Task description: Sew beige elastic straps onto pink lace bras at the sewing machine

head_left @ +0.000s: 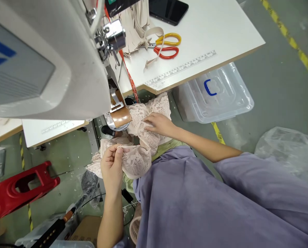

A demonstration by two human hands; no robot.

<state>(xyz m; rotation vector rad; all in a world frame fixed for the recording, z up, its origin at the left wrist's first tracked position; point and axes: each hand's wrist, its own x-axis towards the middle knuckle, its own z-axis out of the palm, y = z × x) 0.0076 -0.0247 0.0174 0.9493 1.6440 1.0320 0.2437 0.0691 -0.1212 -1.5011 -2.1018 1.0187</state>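
Observation:
My left hand [113, 160] pinches the edge of a pale pink lace bra [137, 162], thumb over fingers. My right hand [160, 124] rests on the lace at the bra's other side, its fingers bent over the fabric and their tips partly hidden. More lace pieces [161, 103] of the same colour lie beyond my right hand and to the left of my left hand. Just above the lace is the sewing machine [73, 69], its rounded arm end [121, 117] close to the fabric.
On the white table [221, 31] lie scissors [166, 46] with red and yellow handles, a phone [169, 10], beige straps [134, 27] and a printed ruler [181, 68]. A lidded clear box [216, 93] stands below at the right. A red plastic stool [21, 189] is at the left.

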